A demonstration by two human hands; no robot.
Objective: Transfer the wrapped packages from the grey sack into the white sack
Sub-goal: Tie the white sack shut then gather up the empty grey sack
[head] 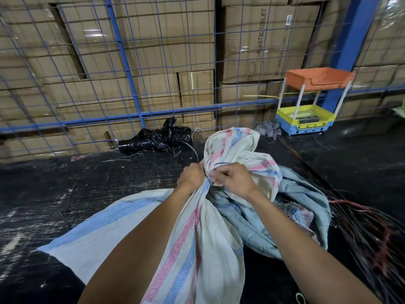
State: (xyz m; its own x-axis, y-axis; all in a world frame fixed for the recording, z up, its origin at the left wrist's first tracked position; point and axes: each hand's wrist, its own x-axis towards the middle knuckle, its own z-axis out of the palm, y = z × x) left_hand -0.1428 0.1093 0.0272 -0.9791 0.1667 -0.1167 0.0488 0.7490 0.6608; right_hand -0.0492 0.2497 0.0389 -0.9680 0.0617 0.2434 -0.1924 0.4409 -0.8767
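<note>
The white sack with pink and blue stripes stands in front of me, its neck bunched together and its mouth flopping above. My left hand grips the gathered neck from the left. My right hand pinches a thin dark tie cord at the neck. The grey sack lies slumped behind and to the right of the white one. No wrapped packages are visible; the contents of both sacks are hidden.
A second white striped sack lies flat on the dark floor at left. A bundle of dark and red straps lies at right. Behind stand a black plastic bag, a blue wire fence before cardboard boxes, and an orange-and-yellow rack.
</note>
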